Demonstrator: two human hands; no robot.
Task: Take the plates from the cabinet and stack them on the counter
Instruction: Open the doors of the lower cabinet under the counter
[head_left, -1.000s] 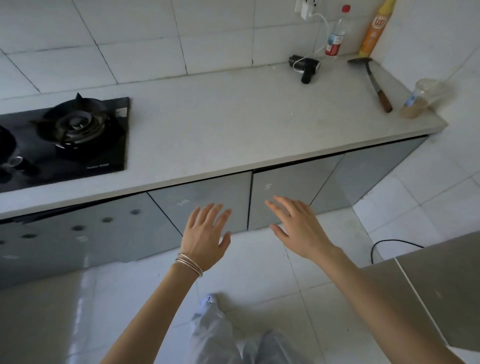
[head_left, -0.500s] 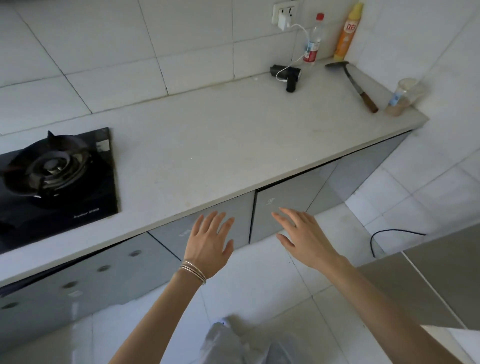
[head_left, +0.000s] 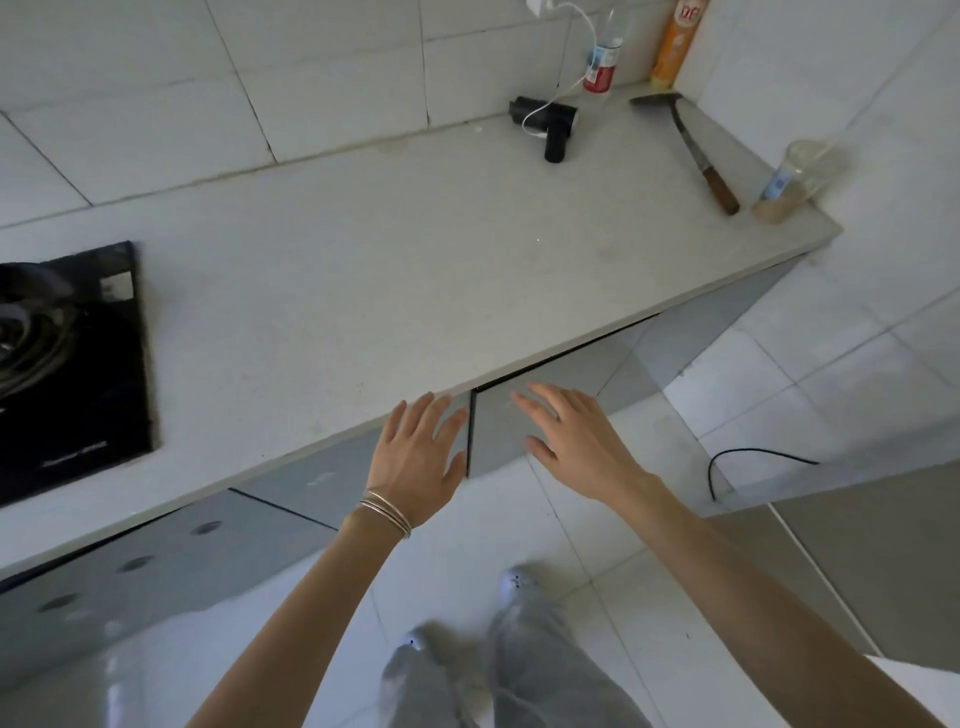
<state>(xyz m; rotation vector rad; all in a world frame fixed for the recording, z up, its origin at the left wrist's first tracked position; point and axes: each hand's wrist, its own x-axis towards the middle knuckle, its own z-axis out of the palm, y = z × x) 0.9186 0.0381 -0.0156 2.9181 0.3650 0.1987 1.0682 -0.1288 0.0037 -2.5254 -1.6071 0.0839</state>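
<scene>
Reaching low – left hand (head_left: 415, 462) and right hand (head_left: 576, 441) both spread, fingers apart, empty, before the closed grey cabinet doors (head_left: 519, 415) under the table (head_left: 363, 270) edge

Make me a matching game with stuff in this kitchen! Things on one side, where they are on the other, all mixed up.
Things:
1. gas stove
2. knife
3. orange bottle
4. bracelets

Places:
A. on the left hand's wrist
B. standing in the back corner by the wall
C. set into the counter at the far left
D. lying flat near the counter's right end, beside a plastic cup

Pairs: 1-C, 2-D, 3-B, 4-A
</scene>
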